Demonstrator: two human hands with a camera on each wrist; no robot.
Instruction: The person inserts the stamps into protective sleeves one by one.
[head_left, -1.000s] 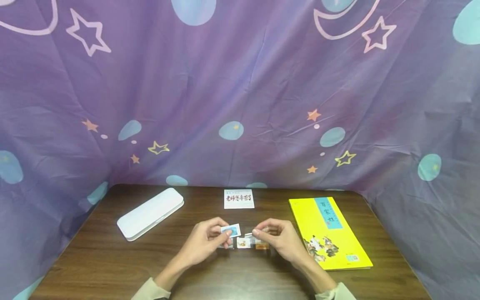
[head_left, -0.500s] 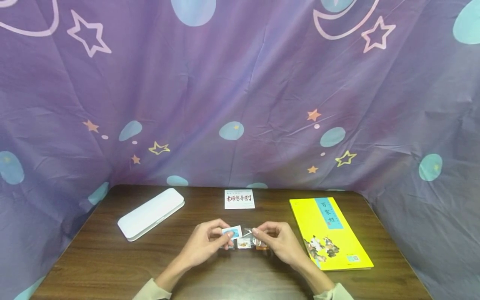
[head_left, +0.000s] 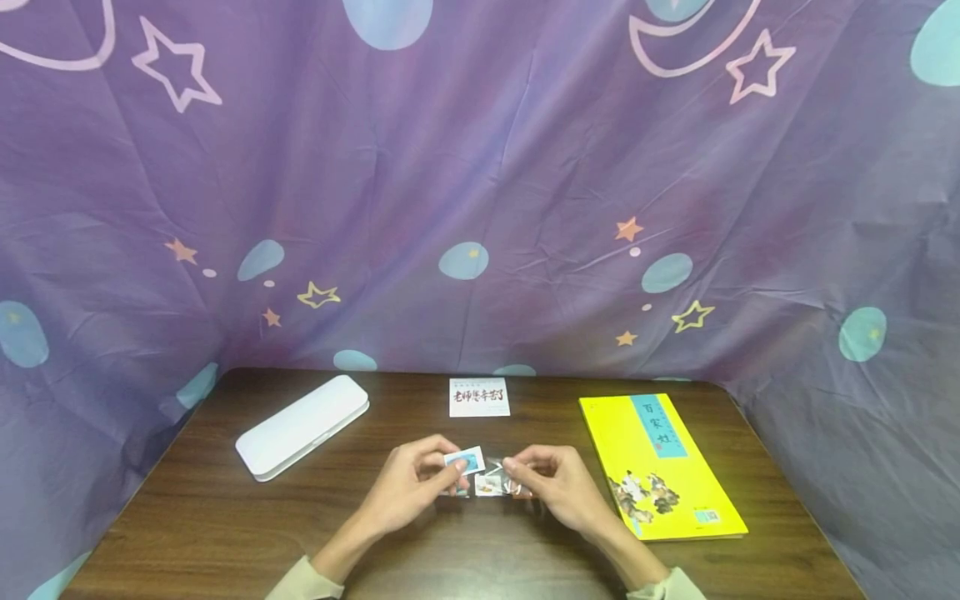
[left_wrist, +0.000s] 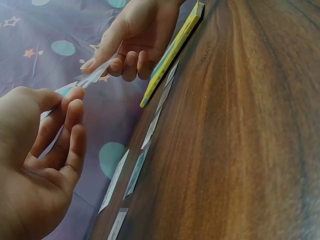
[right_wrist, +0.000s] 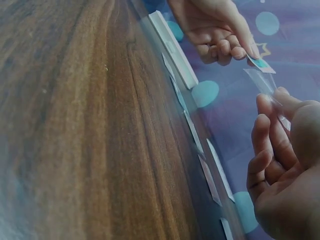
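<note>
My left hand (head_left: 408, 487) pinches a small white-bordered, stamp-like card (head_left: 471, 460) with a blue picture, between thumb and fingers. Facing it, my right hand (head_left: 561, 483) pinches a small clear plastic sleeve (right_wrist: 261, 81), whose far end reaches toward the card. In the right wrist view the card's edge lies close to the sleeve's end; whether they touch I cannot tell. Both are held above the table. Beneath the hands lies a row of small picture cards (head_left: 489, 486), partly hidden by the fingers.
A white case (head_left: 302, 427) lies at the left of the wooden table (head_left: 187, 533). Behind the hands is a white card with red lettering (head_left: 479, 398). To the right lies a yellow book (head_left: 675, 492). A purple patterned cloth (head_left: 480, 167) hangs behind.
The picture card in my left hand has shifted slightly right. The clear sleeve in my right hand has turned, its edge now slanting. Both hands otherwise stay nearly in place.
</note>
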